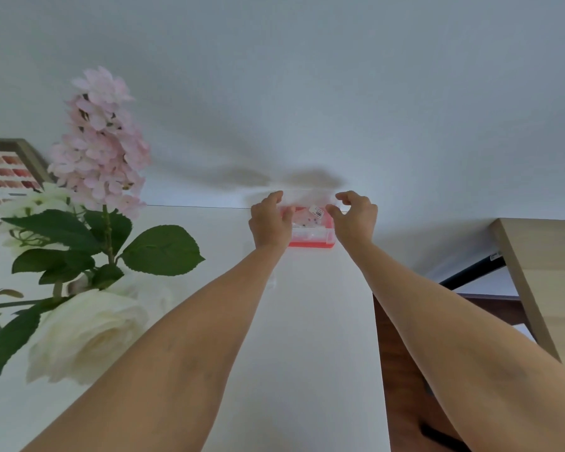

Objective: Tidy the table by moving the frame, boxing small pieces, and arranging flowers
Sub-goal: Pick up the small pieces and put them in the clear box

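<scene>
Both hands' grips flank the red box (310,231), fingers curled at its lid.

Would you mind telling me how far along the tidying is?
The frame already leans at the far left. In hand: both hands, left and right, are at the red box with its clear lid up. The pink flower and white rose look arranged, though their container is hidden.

1. The white table (307,337) lies bare between the two forearms, leaving an open lane up to the red box (310,238) by the wall
2. Left of that lane, pink flowers (101,141) and a white rose (85,334) stand in the way
3. The table's right edge drops off beside a wooden panel (545,272)
</scene>
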